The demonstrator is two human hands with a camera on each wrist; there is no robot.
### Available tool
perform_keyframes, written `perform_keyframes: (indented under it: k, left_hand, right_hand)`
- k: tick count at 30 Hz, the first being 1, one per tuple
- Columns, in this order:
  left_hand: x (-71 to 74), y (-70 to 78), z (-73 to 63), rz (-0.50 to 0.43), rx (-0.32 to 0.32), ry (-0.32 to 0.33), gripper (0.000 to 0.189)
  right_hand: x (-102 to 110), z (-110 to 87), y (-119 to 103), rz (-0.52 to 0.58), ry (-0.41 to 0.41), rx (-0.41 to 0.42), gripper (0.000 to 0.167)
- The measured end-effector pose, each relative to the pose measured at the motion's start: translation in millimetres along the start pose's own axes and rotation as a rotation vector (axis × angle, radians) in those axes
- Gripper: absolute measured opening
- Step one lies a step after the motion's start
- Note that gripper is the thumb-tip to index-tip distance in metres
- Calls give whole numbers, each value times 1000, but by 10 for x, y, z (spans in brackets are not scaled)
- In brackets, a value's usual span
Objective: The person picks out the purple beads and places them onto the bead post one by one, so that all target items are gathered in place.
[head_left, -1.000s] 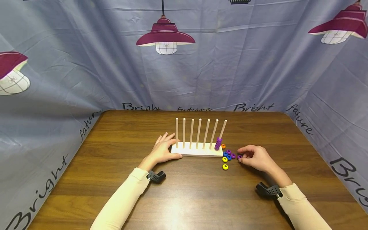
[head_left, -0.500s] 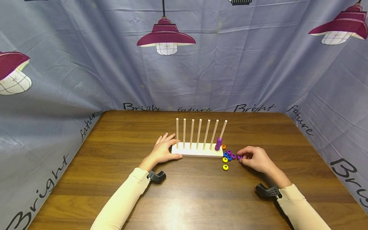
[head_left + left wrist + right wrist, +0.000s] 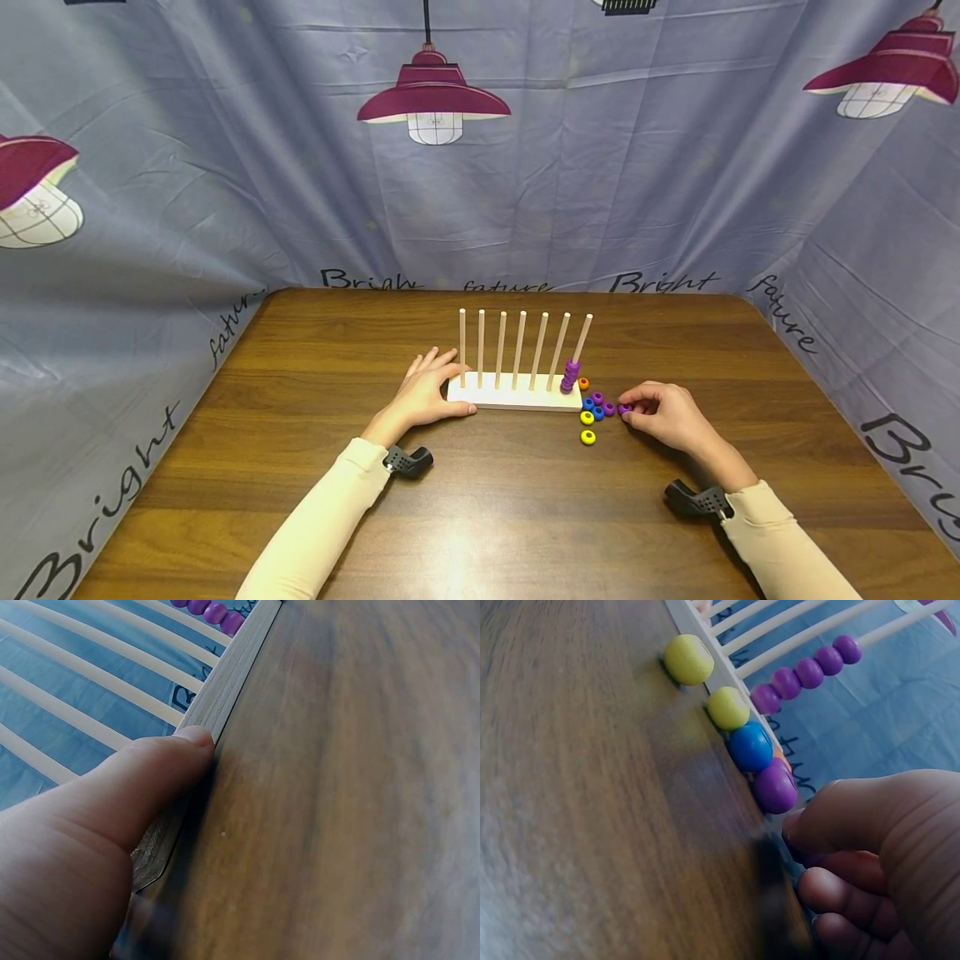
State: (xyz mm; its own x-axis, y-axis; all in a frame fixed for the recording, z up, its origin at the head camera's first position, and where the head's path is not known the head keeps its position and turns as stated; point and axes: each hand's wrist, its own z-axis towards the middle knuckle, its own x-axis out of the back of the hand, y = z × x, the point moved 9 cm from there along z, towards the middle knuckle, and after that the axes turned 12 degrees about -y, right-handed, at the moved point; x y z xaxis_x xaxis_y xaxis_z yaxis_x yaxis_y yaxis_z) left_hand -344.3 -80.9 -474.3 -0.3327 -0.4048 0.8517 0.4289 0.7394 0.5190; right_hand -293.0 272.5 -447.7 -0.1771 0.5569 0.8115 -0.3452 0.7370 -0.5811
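A pale wooden peg stand (image 3: pixel 525 400) with a row of upright pegs is near the middle of the table. My left hand (image 3: pixel 422 396) grips its left end, thumb along the front edge, as the thumb (image 3: pixel 169 761) in the left wrist view shows. Several purple beads (image 3: pixel 570 377) are stacked on the rightmost peg. To the right, my right hand (image 3: pixel 669 412) pinches a purple bead (image 3: pixel 626 410) low at the table between thumb and fingertips. In the right wrist view the thumb (image 3: pixel 855 814) mostly hides that bead.
Loose beads lie by the stand's right end: purple beads (image 3: pixel 609 409), blue beads (image 3: pixel 597 412), two yellow beads (image 3: pixel 588 437) and an orange bead (image 3: pixel 583 383). A blue-grey curtain (image 3: pixel 480 208) printed with lamps encloses the wooden table (image 3: pixel 510 517) at the back and sides.
The right fingertips have closed in slightly on the purple bead at the table. The left hand and the stand have stayed in place.
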Motion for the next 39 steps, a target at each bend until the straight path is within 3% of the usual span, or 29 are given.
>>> perform_keyframes:
  k: [11, 24, 39]
  left_hand:
    - [2, 15, 6, 15, 8, -4, 66]
    - [3, 29, 0, 14, 1, -9, 67]
    - [11, 21, -8, 5, -1, -6, 66]
  right_hand:
    - [67, -6, -88, -54, 83, 33, 16]
    - [167, -6, -247, -24, 133, 43, 18]
    - [523, 73, -592, 36, 228, 132, 17]
